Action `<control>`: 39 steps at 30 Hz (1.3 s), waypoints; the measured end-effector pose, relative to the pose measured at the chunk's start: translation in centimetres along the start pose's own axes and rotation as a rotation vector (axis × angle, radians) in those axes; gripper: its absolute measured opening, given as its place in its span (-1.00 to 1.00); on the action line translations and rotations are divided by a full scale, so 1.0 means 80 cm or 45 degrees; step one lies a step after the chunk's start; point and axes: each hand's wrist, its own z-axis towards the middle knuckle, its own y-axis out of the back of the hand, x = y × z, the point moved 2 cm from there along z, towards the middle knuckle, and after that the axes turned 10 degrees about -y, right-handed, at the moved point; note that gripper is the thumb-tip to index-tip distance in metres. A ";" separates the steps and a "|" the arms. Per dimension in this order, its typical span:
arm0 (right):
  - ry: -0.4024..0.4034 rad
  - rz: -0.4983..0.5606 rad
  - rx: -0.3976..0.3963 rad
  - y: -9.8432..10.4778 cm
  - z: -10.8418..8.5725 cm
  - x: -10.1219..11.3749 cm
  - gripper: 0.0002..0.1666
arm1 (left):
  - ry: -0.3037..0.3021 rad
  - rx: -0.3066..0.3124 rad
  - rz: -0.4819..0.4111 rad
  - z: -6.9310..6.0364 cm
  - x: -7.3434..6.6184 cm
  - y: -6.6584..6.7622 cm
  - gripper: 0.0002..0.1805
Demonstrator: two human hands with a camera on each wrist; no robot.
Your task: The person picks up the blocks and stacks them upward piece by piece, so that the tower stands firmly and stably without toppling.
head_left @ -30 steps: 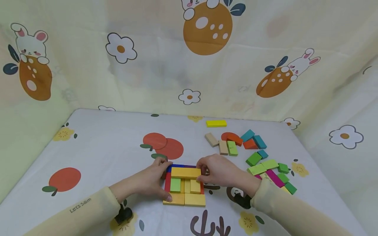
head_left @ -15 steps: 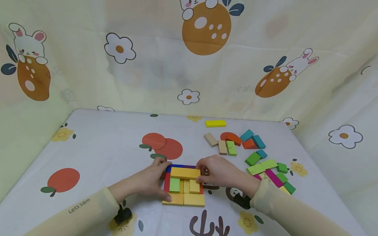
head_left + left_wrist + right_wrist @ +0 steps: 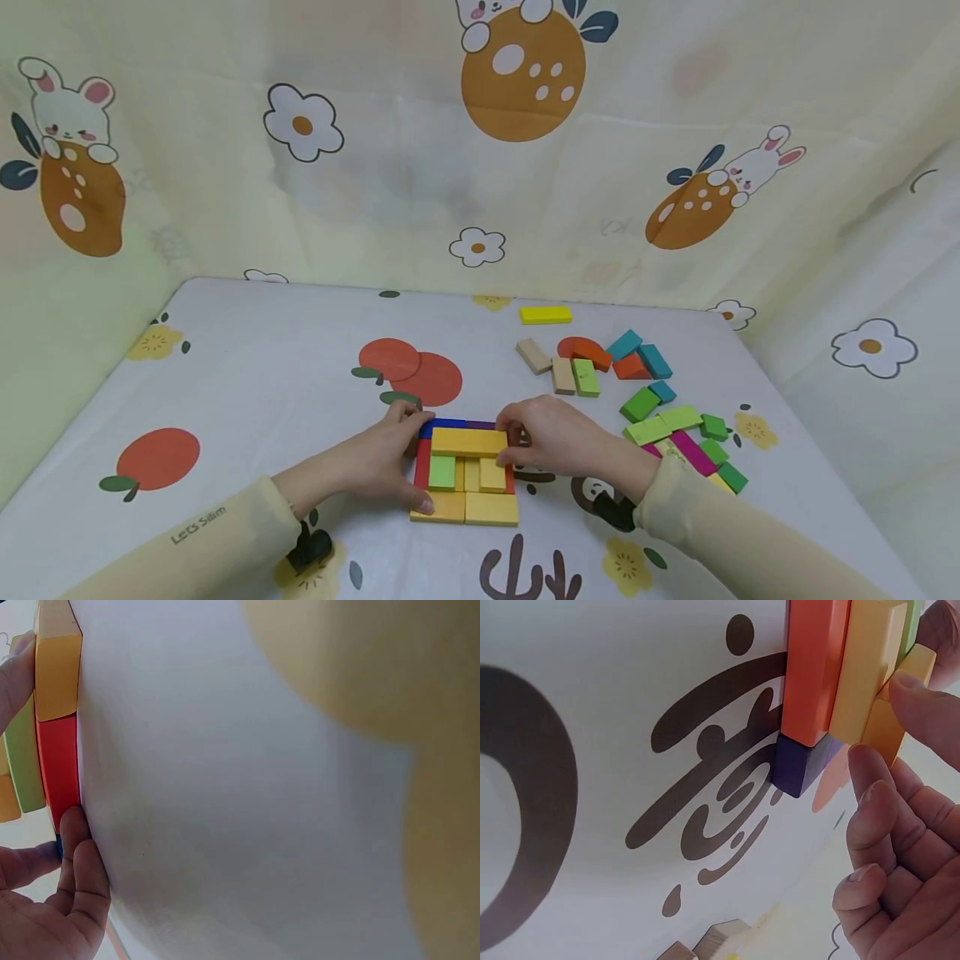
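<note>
A flat rectangle of coloured wooden blocks lies on the table: two pale yellow blocks in front, red blocks at the sides, a blue block and a purple block behind. Inside it are smaller yellow blocks and a light green block. Across the rear part lies a long yellow block, its right end pinched between thumb and fingers of my right hand. My left hand grips the rectangle's left side, thumb at the front-left block, fingers against the red side and blue corner.
Loose green, magenta and teal blocks are scattered to the right. Wood-coloured blocks and orange-red pieces lie further back, with a bright yellow block near the table's rear edge. A patterned curtain hangs behind.
Everything in the head view shifts slightly left. Both hands and the blocks otherwise keep their places.
</note>
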 end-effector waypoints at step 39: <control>-0.535 -0.039 0.061 0.088 0.194 -0.215 -0.48 | 0.028 0.023 -0.049 0.001 0.004 0.002 0.25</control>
